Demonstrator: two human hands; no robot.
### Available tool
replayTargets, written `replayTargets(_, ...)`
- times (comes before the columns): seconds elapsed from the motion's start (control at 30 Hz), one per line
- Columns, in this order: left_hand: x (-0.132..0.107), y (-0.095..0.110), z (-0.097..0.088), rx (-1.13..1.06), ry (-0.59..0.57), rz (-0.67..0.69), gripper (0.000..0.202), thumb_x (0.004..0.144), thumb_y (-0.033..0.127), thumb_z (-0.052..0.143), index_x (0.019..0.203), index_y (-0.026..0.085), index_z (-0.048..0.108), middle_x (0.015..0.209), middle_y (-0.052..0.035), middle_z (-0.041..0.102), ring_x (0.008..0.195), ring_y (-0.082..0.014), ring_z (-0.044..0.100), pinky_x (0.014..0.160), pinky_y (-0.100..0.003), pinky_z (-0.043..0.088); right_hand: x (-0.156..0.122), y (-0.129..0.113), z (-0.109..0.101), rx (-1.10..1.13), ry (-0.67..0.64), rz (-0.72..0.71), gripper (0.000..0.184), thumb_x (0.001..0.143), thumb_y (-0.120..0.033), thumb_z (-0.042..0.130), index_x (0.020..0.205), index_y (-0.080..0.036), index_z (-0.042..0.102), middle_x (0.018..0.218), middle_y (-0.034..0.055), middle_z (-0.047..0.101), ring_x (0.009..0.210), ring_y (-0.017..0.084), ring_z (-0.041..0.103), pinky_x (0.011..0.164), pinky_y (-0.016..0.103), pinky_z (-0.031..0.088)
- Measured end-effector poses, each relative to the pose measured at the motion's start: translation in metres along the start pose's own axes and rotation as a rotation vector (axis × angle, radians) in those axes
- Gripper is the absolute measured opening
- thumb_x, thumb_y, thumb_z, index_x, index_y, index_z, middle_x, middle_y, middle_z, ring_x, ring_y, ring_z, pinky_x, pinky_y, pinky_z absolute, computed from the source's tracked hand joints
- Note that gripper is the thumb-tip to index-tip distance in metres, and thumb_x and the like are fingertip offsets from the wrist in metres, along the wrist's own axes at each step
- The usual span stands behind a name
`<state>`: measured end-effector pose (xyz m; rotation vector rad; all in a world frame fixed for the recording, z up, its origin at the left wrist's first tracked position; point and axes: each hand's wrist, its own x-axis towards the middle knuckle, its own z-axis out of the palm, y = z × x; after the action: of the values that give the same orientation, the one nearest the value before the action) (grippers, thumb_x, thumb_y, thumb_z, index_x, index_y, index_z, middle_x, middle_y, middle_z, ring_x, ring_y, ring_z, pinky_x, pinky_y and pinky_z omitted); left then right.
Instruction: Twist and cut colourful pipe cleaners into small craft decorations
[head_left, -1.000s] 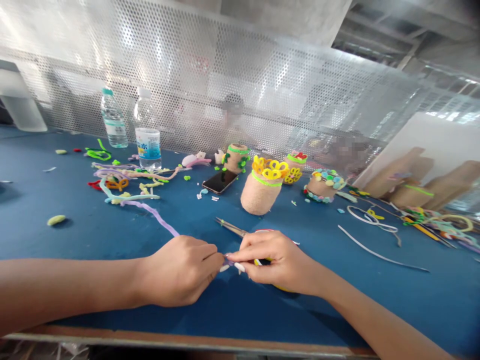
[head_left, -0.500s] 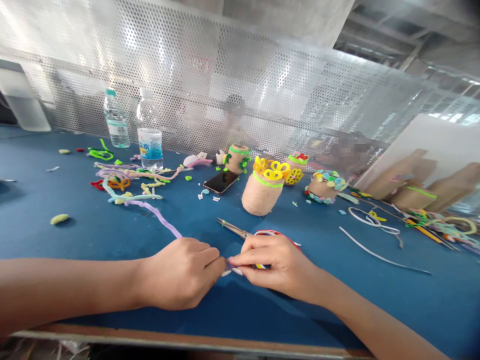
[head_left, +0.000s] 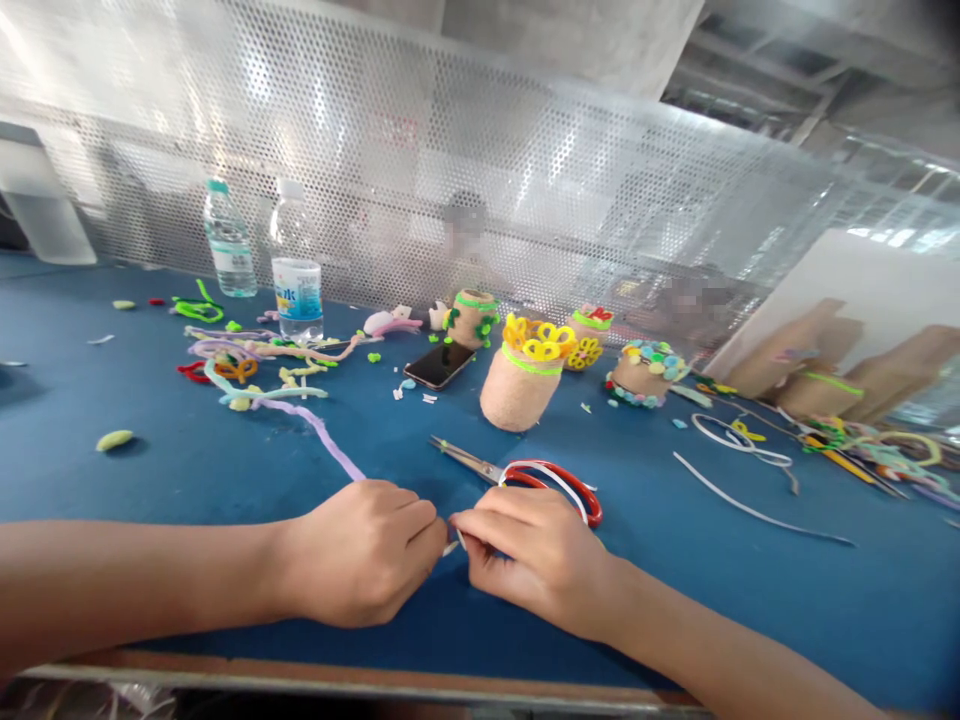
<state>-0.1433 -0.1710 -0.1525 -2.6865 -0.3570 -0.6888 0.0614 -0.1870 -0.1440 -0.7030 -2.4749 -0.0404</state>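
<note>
Craft workshop, industrial interior. Evidence: long blue-topped workbench (head_left: 97, 490); perforated metal screen (head_left: 375, 170) along its far side; exposed ceiling beams (head_left: 795, 70) overhead; scattered pipe cleaners (head_left: 255, 350); scissors (head_left: 465, 457); fuzzy tan cylinders (head_left: 521, 390) trimmed with pipe-cleaner shapes; plastic water bottles (head_left: 296, 290).

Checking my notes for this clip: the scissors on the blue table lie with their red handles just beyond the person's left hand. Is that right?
Not quite: the head view shows the red handles of the scissors just beyond the right hand, not the left hand. They do lie on the blue table.
</note>
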Motion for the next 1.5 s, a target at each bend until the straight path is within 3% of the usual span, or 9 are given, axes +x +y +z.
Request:
replayTargets(0.3,0.001,-0.001,0.0,0.023,0.007,0.035,0.03,0.089,0.01,0.032,0.062,0.017,0.044,0.057,-0.0013,0.048,0.047,-0.0137,0.043,0.044,-0.029,0.028,0.0,-0.007,0.005,-0.092,0.071,0.011,0.019,0.083,-0.009,0.045,0.076,-0.016,0.061,0.061,0.0022,0.057,0.057,0.014,0.052,0.054,0.025,0.038)
replayTargets(0.5,-0.001,-0.002,0.002,0.048,0.012,-0.017,0.027,0.089,0.013,0.034,0.068,0.016,0.051,0.059,-0.002,0.049,0.048,-0.0141,0.043,0.042,-0.029,0.032,-0.001,-0.002,0.009,-0.061,0.169,0.064,0.015,0.078,-0.01,0.051,0.072,-0.018,0.062,0.061,0.0012,0.057,0.055,0.012,0.052,0.055,0.024,0.04)
replayTargets(0.83,-0.002,-0.003,0.002,0.053,-0.005,-0.029,0.029,0.089,0.013,0.032,0.069,0.016,0.052,0.059,-0.0019,0.049,0.048,-0.0146,0.043,0.042,-0.03,0.034,0.004,0.0,0.004,0.042,0.202,0.134,0.015,0.074,-0.008,0.051,0.07,-0.018,0.063,0.058,-0.0001,0.058,0.051,0.01,0.05,0.052,0.022,0.04)
replayTargets(1.0,-0.005,-0.002,-0.002,0.043,-0.01,-0.022,0.029,0.09,0.013,0.032,0.069,0.015,0.052,0.059,-0.0021,0.049,0.048,-0.0141,0.043,0.043,-0.03,0.035,0.011,0.015,-0.016,0.185,0.317,0.482,0.013,0.073,-0.013,0.054,0.07,-0.016,0.067,0.056,-0.0003,0.058,0.049,0.01,0.051,0.047,0.021,0.04)
replayTargets(1.07,-0.005,-0.002,-0.003,0.039,-0.015,-0.038,0.029,0.09,0.013,0.033,0.07,0.015,0.053,0.059,-0.002,0.049,0.048,-0.0138,0.043,0.043,-0.029,0.035,0.012,0.019,-0.02,0.35,0.26,0.56,0.015,0.076,-0.018,0.055,0.074,-0.015,0.069,0.061,0.0012,0.062,0.051,0.01,0.053,0.046,0.021,0.041)
replayTargets(1.2,-0.004,-0.002,-0.001,0.027,-0.016,-0.041,0.026,0.09,0.013,0.034,0.072,0.015,0.053,0.06,-0.002,0.051,0.049,-0.0143,0.045,0.044,-0.029,0.035,0.011,0.017,-0.015,0.529,0.079,0.446,0.017,0.077,-0.017,0.057,0.083,-0.015,0.072,0.067,0.0014,0.062,0.055,0.009,0.054,0.05,0.02,0.043)
replayTargets(1.5,-0.004,-0.001,-0.002,0.064,-0.006,-0.037,0.023,0.09,0.011,0.032,0.078,0.015,0.051,0.061,-0.0013,0.051,0.049,-0.0147,0.044,0.045,-0.029,0.033,0.012,0.01,-0.016,0.489,-0.007,0.267,0.02,0.075,-0.01,0.056,0.089,-0.013,0.07,0.067,0.0021,0.061,0.059,0.01,0.055,0.053,0.021,0.044)
